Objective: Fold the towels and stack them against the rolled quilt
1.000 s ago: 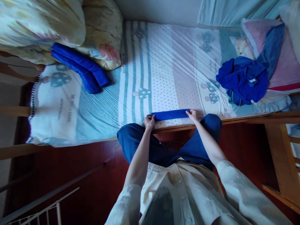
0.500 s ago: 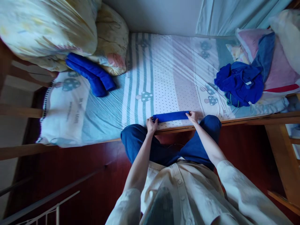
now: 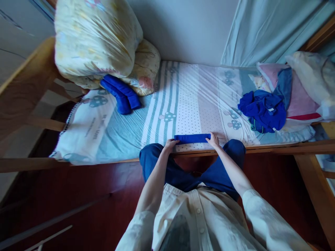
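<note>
A narrow folded strip of blue cloth (image 3: 192,138) lies along the front edge of the bed, between my knees. My left hand (image 3: 171,144) pinches its left end, fingertips on the corner. At the other end, my right hand (image 3: 213,140) has thumb and fingers closed on the cloth's right edge. Two rolled blue cloth bundles (image 3: 121,94) rest side by side further left on the bed. To the right sits a crumpled heap of blue clothes (image 3: 264,108), with a small white label showing.
The bed (image 3: 188,104) has a patterned sheet and a wooden front rail (image 3: 288,148). A large pale yellow quilt (image 3: 96,38) is piled at the back left. Pink pillows (image 3: 300,92) lie at the right end, below a hanging pale curtain (image 3: 256,31).
My view has tilted up, so the bed appears lower in the picture. My left hand has turned flatter at the cloth's left end; my right hand keeps its hold.
</note>
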Tool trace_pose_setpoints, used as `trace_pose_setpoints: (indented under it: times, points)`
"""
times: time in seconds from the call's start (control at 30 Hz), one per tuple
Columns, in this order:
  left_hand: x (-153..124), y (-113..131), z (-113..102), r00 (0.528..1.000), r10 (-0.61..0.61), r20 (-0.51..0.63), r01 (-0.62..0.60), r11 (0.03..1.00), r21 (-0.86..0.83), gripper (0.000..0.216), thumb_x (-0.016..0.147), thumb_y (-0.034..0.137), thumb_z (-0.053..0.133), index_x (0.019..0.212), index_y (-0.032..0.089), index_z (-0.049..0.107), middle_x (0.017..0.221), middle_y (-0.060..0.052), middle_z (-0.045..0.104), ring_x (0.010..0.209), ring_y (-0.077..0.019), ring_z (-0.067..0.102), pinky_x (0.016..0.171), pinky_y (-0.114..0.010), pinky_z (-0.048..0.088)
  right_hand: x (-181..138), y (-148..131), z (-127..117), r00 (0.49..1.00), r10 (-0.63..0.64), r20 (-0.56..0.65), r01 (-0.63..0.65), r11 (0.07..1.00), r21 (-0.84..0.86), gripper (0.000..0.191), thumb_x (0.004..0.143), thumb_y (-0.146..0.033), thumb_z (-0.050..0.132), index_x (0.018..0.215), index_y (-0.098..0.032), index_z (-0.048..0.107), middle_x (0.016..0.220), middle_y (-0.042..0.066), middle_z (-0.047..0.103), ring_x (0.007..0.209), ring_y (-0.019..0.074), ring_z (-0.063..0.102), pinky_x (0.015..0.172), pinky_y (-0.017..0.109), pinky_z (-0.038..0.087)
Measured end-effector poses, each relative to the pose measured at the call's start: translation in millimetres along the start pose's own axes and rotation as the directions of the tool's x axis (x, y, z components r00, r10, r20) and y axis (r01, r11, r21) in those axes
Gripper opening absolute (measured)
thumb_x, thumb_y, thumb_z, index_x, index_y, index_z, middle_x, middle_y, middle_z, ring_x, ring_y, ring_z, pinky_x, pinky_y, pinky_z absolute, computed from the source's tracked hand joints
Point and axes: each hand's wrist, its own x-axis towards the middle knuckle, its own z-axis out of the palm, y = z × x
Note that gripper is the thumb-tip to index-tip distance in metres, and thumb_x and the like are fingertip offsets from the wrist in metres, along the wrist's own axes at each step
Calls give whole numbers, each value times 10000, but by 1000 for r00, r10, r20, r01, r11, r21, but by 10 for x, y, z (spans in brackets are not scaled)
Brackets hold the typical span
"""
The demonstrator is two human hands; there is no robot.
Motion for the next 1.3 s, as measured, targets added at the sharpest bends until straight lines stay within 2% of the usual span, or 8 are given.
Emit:
trace_pose_setpoints:
  times: [0.33,0.43,0.57,0.73,0.87,0.97,1.13,1.3]
  points:
    - [-69,390,15,969,218,113,-201,969,-145,339,539,183,792,831,177,620,831,-6,694,699,-141,649,648,-252,533,184,-642,-227,926,-372,64,371,928,25,911,729,-380,863,1527,-225,452,1590,156,436,1480,322,399,1220,458,320]
    - [-94,561,-21,890,413,196,-388,909,-153,304,561,205,749,842,179,636,825,-18,705,739,-166,665,709,-290,557,278,-998,-270,886,-454,99,445,890,102,953,627,-333,918,1481,-223,511,1519,154,529,1427,320,472,1183,443,371]
    - [-77,850,-165,761,629,159,-622,777,-101,262,622,187,693,883,183,681,913,-53,737,899,-220,695,875,-362,563,404,-1502,-290,834,-538,120,499,830,248,715,576,-288,912,1247,-205,683,1213,85,740,1155,276,676,986,368,522]
    - [47,1217,-531,678,728,103,-727,685,-51,306,674,188,699,980,177,710,1024,-77,746,991,-257,690,925,-394,558,573,-2165,-216,853,-520,39,485,818,308,407,547,-299,888,909,-167,758,810,4,765,825,238,714,717,293,554]
    - [263,1340,-950,686,728,-15,-707,662,-249,438,735,292,746,1152,192,657,1226,-121,702,1139,-263,656,953,-402,549,741,-2729,-102,871,-491,-19,455,791,409,329,588,-345,846,837,-148,755,746,10,755,736,216,707,653,288,563]
    - [516,1264,-1298,743,663,-94,-653,685,-323,599,706,329,817,1252,219,599,1337,-148,653,1253,-267,605,1035,-431,496,880,-3170,-12,861,-506,-53,468,745,476,318,600,-393,836,782,-149,744,725,29,757,706,223,712,665,325,591]
    - [1050,1013,-1711,797,589,-134,-604,774,-191,749,602,279,889,1280,218,576,1336,-149,647,1313,-302,570,1100,-486,436,1107,-3939,210,846,-522,-106,482,665,571,346,572,-447,864,692,-164,706,739,63,770,715,243,728,676,340,605]
    - [1548,971,-1790,830,506,-234,-537,839,-89,823,536,265,918,1272,175,559,1214,-136,683,1149,-325,649,993,-445,509,1377,-4606,504,830,-530,-175,522,626,580,388,548,-450,890,764,-171,727,864,87,796,808,257,752,737,344,615]
